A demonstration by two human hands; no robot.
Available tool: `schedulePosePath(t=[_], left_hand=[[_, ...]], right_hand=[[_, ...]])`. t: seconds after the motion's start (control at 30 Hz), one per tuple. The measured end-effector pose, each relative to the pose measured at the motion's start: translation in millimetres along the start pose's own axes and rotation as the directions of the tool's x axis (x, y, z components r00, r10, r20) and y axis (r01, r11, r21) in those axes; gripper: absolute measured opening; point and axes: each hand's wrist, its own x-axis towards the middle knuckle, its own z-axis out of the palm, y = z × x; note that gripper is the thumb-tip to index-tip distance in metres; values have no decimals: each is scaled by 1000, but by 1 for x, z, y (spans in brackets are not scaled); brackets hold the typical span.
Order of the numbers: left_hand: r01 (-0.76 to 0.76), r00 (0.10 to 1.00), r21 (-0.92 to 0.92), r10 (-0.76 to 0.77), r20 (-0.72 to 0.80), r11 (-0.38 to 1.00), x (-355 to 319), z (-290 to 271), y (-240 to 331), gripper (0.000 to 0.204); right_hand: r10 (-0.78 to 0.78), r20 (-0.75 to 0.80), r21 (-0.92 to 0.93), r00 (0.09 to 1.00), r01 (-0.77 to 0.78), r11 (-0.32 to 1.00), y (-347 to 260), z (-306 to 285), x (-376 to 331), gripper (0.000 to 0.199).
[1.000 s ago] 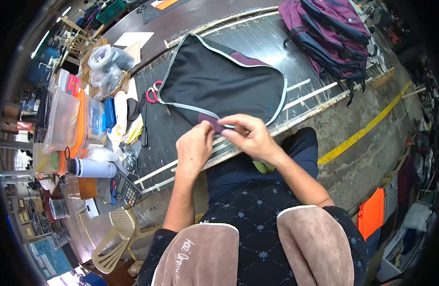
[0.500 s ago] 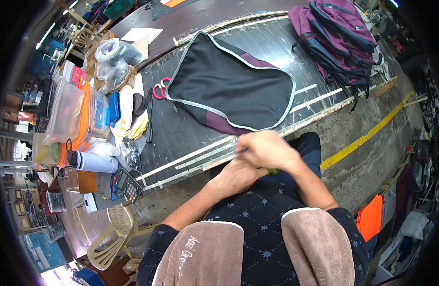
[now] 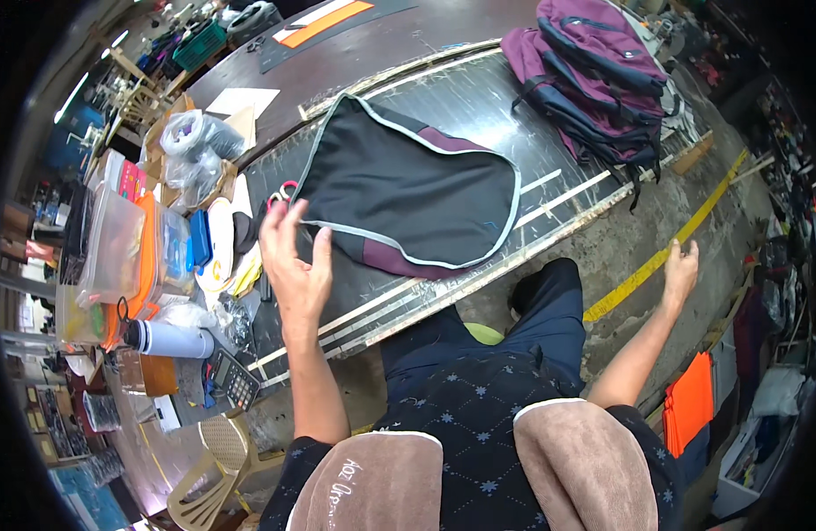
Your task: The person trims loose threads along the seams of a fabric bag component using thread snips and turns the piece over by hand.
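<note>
My left hand (image 3: pixel 295 276) reaches over the left part of the table, its fingers spread and nothing seen in them. Just beyond its fingertips lie scissors with red handles (image 3: pixel 287 189), partly hidden by the hand. To the right of it, a black fabric panel (image 3: pixel 408 186) with grey binding and purple parts along its edges lies flat on the table. My right hand (image 3: pixel 680 276) is held out to the right over the floor, away from the table, fingers apart and holding nothing visible.
Purple and navy backpacks (image 3: pixel 598 84) stand at the table's far right. On the left are plastic boxes (image 3: pixel 116 252), a white bottle (image 3: pixel 169 339), a calculator (image 3: pixel 234 379) and wrapped rolls (image 3: pixel 200 133). A beige plastic chair (image 3: pixel 220 460) is at the lower left.
My hands have parted from where they met over my lap. The left went forward and left toward the scissors, the right swung out to the right. The view has shifted slightly.
</note>
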Motion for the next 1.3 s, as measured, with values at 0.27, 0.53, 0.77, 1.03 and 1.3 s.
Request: schedulePosePath(t=[0.27,0.53,0.77,1.03,1.3], left_hand=[[-163,934,-220,222,281,962,-28,141,108,45],[-101,900,-195,173,401,976,-59,214,103,40],[-93,835,-263,219,505,960,-55,207,92,16],[669,-56,-640,884,464,378,-41,112,144,41],[-418,687,-11,324,651,909,-34,85,47,37]], right_hand=[[-101,315,161,944,52,986,-60,7,-80,44],[-191,499,323,845,23,946,-130,17,-124,39],[-293,524,393,800,78,916,-150,29,-144,36],[-304,556,441,774,36,897,-168,34,-144,37],[-485,578,586,656,80,806,-227,36,-173,42]])
